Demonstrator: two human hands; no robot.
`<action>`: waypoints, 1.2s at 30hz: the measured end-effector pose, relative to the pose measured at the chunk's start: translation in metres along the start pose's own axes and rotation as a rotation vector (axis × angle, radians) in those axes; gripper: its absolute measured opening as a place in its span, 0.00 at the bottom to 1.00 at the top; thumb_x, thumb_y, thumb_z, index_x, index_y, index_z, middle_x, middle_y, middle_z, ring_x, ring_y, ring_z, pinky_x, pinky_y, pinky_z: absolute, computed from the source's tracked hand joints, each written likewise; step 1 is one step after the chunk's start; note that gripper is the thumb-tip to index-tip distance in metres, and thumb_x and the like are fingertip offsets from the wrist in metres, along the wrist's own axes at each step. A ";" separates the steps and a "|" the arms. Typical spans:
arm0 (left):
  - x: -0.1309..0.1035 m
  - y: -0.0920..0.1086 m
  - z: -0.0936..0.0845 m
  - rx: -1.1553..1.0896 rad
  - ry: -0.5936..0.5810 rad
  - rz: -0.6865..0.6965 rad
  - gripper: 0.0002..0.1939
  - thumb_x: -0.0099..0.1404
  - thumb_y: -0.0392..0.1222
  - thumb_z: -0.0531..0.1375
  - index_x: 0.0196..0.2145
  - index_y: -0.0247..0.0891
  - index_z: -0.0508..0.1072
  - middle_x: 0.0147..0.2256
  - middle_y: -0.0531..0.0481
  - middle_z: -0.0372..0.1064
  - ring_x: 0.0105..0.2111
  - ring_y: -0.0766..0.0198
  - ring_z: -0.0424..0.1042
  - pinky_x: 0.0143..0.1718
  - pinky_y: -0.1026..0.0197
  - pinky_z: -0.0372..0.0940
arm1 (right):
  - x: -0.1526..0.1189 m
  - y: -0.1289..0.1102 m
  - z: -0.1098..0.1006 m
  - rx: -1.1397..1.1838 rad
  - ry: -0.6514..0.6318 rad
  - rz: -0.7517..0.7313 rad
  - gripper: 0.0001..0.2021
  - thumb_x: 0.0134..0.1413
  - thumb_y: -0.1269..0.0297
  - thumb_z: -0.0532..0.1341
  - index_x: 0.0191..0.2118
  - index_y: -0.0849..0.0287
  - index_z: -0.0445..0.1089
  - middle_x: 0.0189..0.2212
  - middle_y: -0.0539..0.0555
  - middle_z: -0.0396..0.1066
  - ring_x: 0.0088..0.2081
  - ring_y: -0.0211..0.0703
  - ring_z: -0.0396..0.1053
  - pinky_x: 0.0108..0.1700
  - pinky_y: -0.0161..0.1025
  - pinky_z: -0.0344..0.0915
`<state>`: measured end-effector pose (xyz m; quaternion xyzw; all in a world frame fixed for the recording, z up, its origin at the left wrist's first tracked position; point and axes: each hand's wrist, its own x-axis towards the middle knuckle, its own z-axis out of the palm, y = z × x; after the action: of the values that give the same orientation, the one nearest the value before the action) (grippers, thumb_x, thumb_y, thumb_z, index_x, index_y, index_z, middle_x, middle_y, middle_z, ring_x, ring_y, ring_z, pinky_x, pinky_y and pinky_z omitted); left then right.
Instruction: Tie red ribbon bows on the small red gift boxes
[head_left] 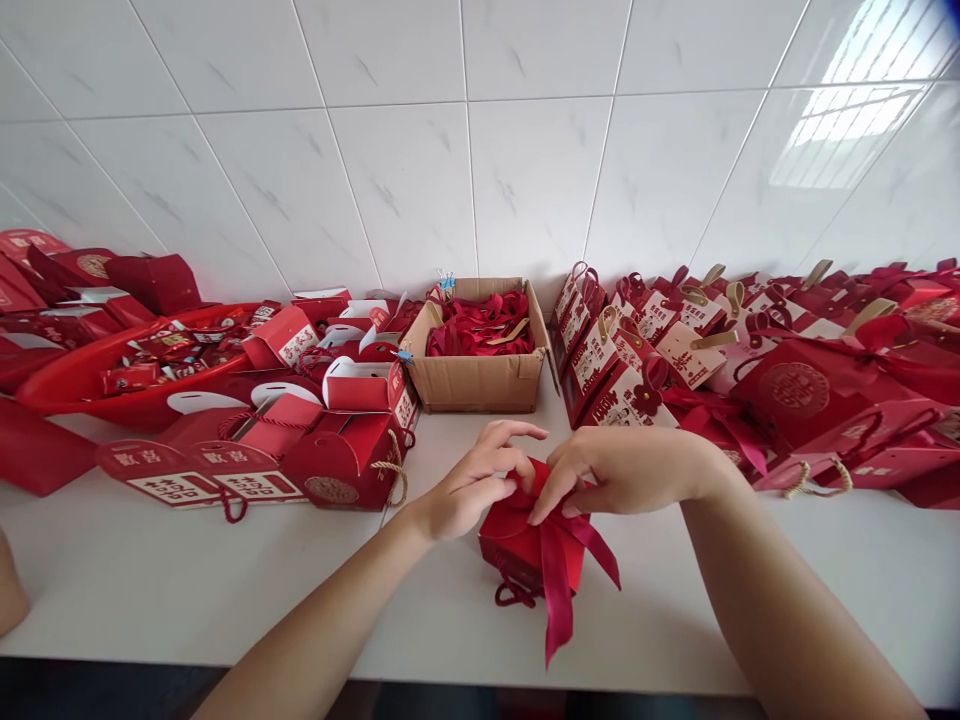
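In front of me on the white table stands a small red gift box (517, 550) with a twisted cord at its lower left side. A dark red ribbon (556, 590) lies across its top, and two tails hang down its near right side. My left hand (480, 475) is at the box's left top edge, fingers bent and closed on the ribbon. My right hand (600, 475) reaches over from the right, its fingers pinching the ribbon at the middle of the top. The knot or loop itself is mostly hidden by my fingers.
Behind the box, a cardboard box (480, 385) holds red ribbons. To the left are red gift boxes (337, 465) and a red basin (67, 385) of wrapped sweets. Rows of finished-looking gift boxes (795, 390) line the right. Part of another person's arm (11, 590) shows at far left.
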<state>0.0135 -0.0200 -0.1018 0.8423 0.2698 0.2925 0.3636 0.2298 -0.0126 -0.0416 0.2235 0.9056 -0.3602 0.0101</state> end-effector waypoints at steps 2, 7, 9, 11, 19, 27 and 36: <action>0.001 0.001 0.001 0.073 0.008 0.008 0.09 0.54 0.29 0.49 0.26 0.38 0.66 0.55 0.44 0.60 0.57 0.52 0.56 0.59 0.46 0.54 | 0.000 0.000 0.000 0.000 -0.003 0.008 0.21 0.55 0.77 0.53 0.49 0.52 0.74 0.38 0.50 0.76 0.30 0.34 0.68 0.32 0.31 0.60; 0.002 0.007 0.002 0.117 -0.039 0.001 0.07 0.50 0.29 0.49 0.25 0.39 0.62 0.49 0.44 0.64 0.57 0.52 0.55 0.57 0.48 0.58 | 0.000 0.000 0.000 -0.015 0.006 0.000 0.21 0.54 0.77 0.54 0.48 0.51 0.74 0.37 0.50 0.76 0.29 0.34 0.68 0.32 0.31 0.60; 0.003 0.008 0.004 0.063 -0.048 -0.011 0.06 0.49 0.30 0.49 0.24 0.39 0.59 0.47 0.44 0.65 0.57 0.52 0.56 0.56 0.48 0.59 | 0.001 0.000 0.001 -0.006 0.006 -0.005 0.21 0.54 0.76 0.54 0.48 0.51 0.74 0.37 0.50 0.76 0.29 0.34 0.67 0.32 0.30 0.60; 0.002 0.008 0.005 -0.016 -0.035 -0.038 0.05 0.50 0.30 0.49 0.23 0.40 0.57 0.45 0.44 0.66 0.57 0.52 0.56 0.55 0.47 0.59 | 0.002 0.000 0.000 0.004 0.003 -0.004 0.20 0.54 0.76 0.54 0.48 0.51 0.75 0.38 0.49 0.76 0.29 0.33 0.67 0.31 0.30 0.60; 0.002 0.003 0.006 -0.261 -0.011 -0.187 0.06 0.62 0.36 0.49 0.27 0.39 0.59 0.55 0.43 0.60 0.59 0.52 0.56 0.57 0.46 0.56 | 0.000 0.003 -0.003 0.038 0.008 0.023 0.20 0.54 0.76 0.54 0.49 0.53 0.74 0.38 0.51 0.76 0.32 0.35 0.69 0.35 0.31 0.62; 0.002 -0.002 0.006 -0.335 -0.056 -0.218 0.08 0.64 0.40 0.50 0.28 0.39 0.61 0.56 0.43 0.58 0.58 0.52 0.57 0.56 0.48 0.58 | -0.008 0.002 -0.009 0.039 0.053 0.044 0.16 0.54 0.72 0.57 0.48 0.54 0.73 0.38 0.51 0.74 0.32 0.35 0.68 0.32 0.30 0.62; 0.004 0.002 0.004 -0.255 -0.079 -0.210 0.10 0.64 0.44 0.56 0.27 0.38 0.67 0.53 0.45 0.60 0.60 0.51 0.52 0.61 0.52 0.45 | -0.012 0.002 -0.012 0.012 0.113 0.179 0.07 0.54 0.64 0.59 0.39 0.57 0.65 0.33 0.50 0.69 0.29 0.35 0.65 0.28 0.30 0.60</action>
<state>0.0194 -0.0208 -0.1015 0.7674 0.3023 0.2513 0.5065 0.2431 -0.0084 -0.0317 0.3234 0.8791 -0.3500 -0.0100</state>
